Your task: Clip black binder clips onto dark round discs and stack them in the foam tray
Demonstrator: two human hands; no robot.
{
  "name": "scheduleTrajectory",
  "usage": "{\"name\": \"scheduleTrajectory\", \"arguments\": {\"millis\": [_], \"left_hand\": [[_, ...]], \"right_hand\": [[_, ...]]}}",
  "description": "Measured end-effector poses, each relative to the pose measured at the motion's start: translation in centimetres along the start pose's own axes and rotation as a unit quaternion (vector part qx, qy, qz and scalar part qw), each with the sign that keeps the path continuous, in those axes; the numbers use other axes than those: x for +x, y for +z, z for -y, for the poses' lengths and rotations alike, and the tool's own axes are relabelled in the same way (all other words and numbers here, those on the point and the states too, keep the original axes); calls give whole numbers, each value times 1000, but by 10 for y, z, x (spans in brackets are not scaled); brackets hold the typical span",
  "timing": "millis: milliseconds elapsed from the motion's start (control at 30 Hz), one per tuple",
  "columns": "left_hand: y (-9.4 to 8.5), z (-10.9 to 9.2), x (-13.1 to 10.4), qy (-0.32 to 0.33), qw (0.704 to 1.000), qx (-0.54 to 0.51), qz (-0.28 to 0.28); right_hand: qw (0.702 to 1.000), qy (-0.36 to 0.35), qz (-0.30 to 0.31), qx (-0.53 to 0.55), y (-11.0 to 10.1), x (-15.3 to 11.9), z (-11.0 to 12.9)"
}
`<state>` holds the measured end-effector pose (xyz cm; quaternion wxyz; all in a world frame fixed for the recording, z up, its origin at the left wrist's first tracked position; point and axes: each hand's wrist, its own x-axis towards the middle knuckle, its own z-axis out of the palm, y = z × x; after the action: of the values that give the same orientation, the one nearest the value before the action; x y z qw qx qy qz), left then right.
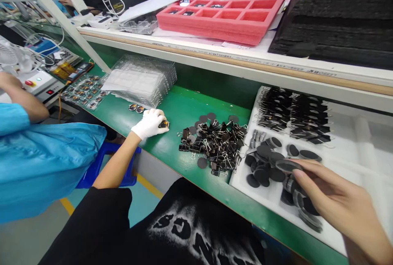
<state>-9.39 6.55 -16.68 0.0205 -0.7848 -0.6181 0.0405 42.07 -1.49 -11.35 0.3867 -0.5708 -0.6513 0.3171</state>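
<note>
A black disc [287,166], pinched by its rim, sits between the thumb and fingers of the right hand [340,195], the grip narrow, above the near-left part of a white tray [344,138]. The disc looks light, thin and stiff, its dark face probably prone to marks, so the edge seems the safest place to hold it; how slippery it is cannot be told. More discs [264,156] lie heaped beneath and beside it, with rows of black clips [310,117] at the tray's far side. Just left of the tray, loose binder clips [221,144] pile on a green bench [175,97]. Farther left, the white-gloved left hand [149,125] closes its fingers about a small round part [164,124], likely fragile and best taken by the rim; whether it is lifted cannot be told. Two similar pieces [136,108] lie just beyond, before stacked clear trays [167,77]. Above, a red foam tray [211,25] rests on a shelf; at far left, a co-worker's blue sleeve [14,115].
</note>
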Motion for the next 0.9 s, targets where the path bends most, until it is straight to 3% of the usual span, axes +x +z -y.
{"name": "scheduleTrajectory", "arguments": {"millis": [133, 200, 267, 367, 500, 567, 633, 800, 900], "left_hand": [[-20, -21, 2, 40, 986, -90, -137], [-40, -47, 1, 92, 964, -148, -201], [-59, -84, 0, 164, 944, -173, -227], [-76, -147, -1, 268, 925, -129, -235], [-79, -207, 5, 361, 885, -89, -281], [-77, -222, 11, 378, 874, -102, -287], [-78, -232, 17, 384, 873, -109, -280], [-88, -250, 30, 402, 874, -111, -250], [-95, -250, 33, 370, 892, -164, -201]], "right_hand": [[982, 128, 24, 136, 36, 0, 10], [965, 152, 55, 207, 53, 6, 17], [947, 159, 78, 269, 66, 11, 25], [942, 133, 92, 294, 79, 10, 36], [985, -6, 38, 169, 82, -3, 39], [994, -48, 1, 99, 79, -9, 37], [995, -30, -3, 91, 73, -10, 33], [959, 118, 92, 240, 58, -1, 23], [939, 142, 66, 305, 52, 4, 17]]}}
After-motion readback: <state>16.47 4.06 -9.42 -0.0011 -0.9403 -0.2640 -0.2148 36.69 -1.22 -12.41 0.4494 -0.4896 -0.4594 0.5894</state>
